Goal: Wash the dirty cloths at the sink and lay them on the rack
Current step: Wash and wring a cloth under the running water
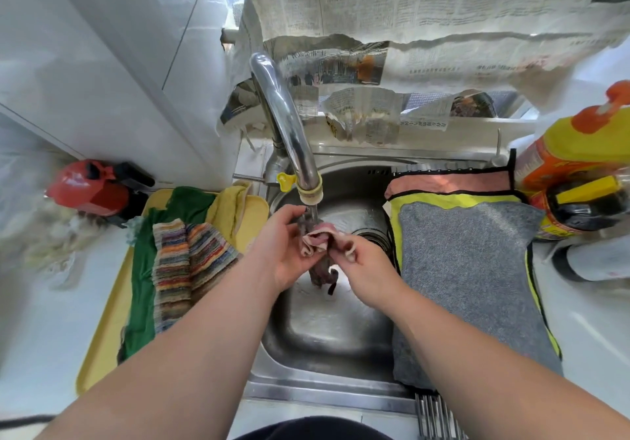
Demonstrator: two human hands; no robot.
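Head view: you hold a small pink cloth (318, 239) under the tap (286, 122), over the middle of the sink (327, 334), and water seems to run onto it. Your left hand (283, 250) curls round its bunched upper part. Your right hand (363, 267) pinches a fold just beside. The cloth is gathered into a rope. Its long axis runs from the spout down toward you, and the dark wet tail hangs free, pointing into the sink's bowl.

Right of the sink, a grey cloth (467, 269), a yellow-edged cloth (443, 199) and a peach cloth (450, 182) lie flat on the rack (433, 412), so I judge those done. Left of the sink, a striped cloth (184, 262), a green cloth (146, 269) and a yellow cloth (226, 207) wait on a yellow tray (102, 347) on the desk (41, 320). You look about midway: finish this one, then those three.
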